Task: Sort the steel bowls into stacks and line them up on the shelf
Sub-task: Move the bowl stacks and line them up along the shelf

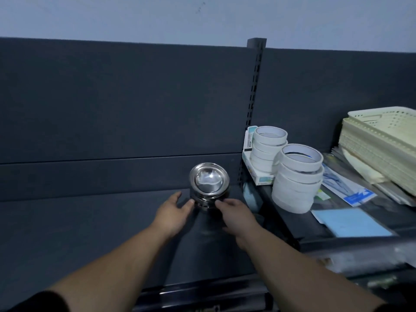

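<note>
Forearms: both stretched far forward from the bottom of the view, closing in on one spot over the dark shelf (90,233).
Left hand (174,210): palm down, thumb splayed wide, fingers fairly straight, tips touching the lower left side of the stack.
Right hand (234,216): back to the camera, fingers bent down against the stack's near base. I cannot tell whether they grip or only nudge.
Stack of steel bowls (209,183): nested and upright, sitting on the shelf close to the back panel (112,109), near the upright post (254,97) at the shelf's right end.
Step in hand: looks like seating or squaring this one stack in its place.
Next move: likely a clean release without tipping it, then a second stack set alongside, running the line leftward.
Beyond: tape rolls (297,176) in the next bay to the right, apart from the bowls.
</note>
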Demonstrator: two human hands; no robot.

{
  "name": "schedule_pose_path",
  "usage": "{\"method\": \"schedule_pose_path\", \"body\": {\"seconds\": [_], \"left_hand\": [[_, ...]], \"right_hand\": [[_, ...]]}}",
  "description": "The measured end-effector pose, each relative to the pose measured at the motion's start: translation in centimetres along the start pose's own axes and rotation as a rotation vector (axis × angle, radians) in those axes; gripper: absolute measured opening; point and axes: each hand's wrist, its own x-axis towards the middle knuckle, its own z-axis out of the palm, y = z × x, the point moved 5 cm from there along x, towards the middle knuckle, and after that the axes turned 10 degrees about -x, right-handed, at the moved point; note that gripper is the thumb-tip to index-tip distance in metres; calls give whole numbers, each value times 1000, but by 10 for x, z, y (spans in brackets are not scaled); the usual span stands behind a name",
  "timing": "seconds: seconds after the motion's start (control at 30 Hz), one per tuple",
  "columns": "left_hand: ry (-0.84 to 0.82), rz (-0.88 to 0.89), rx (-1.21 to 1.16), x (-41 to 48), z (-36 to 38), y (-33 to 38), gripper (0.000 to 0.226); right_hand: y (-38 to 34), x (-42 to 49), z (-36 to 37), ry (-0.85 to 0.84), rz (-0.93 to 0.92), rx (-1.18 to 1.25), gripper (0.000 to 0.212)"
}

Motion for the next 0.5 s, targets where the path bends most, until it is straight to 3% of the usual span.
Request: {"method": "schedule_pose_path", "body": {"seconds": [0.23,0.5], "left_hand": [[17,-12,195,-88,-120,-60,66],[283,-182,363,-259,-356,-187,62]], "right_hand": [[-2,-89,98,-84,-226,-424,44],[-8,-252,312,-383,-583,-809,48]]}}
